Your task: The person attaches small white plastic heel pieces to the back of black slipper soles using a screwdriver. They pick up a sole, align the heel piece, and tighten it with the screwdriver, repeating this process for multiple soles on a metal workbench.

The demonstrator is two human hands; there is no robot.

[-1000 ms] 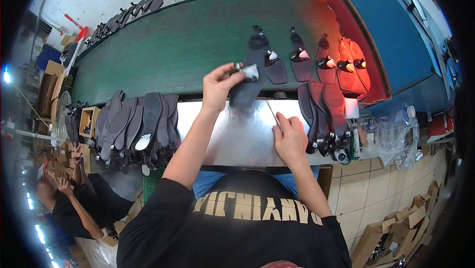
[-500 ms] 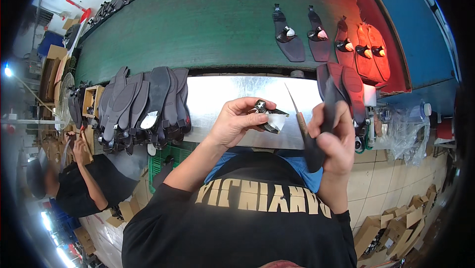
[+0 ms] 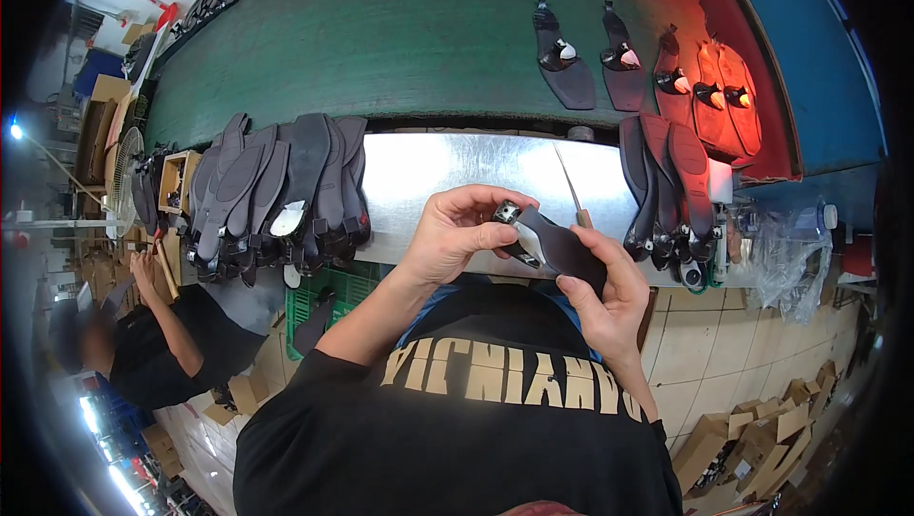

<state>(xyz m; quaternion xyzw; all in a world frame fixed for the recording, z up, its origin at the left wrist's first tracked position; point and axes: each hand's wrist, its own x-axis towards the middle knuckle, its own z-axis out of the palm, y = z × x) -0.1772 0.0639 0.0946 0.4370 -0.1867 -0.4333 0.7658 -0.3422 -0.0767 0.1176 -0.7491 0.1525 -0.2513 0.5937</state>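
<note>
A green belt point(image 3: 400, 54) runs to a red-lit blue housing point(image 3: 819, 107), with pale tiled floor point(image 3: 697, 330) nearby.

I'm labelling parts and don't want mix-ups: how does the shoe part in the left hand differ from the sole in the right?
Finish: the glossy black shoe part catches bright reflections, while the dark sole looks matte.
Marking: the shoe part bears a white patch; the sole's visible face looks plain.
Hold: the left hand hides much of the shoe part, while the right hand leaves most of the sole's face showing.
Both are mainly dark.
</note>
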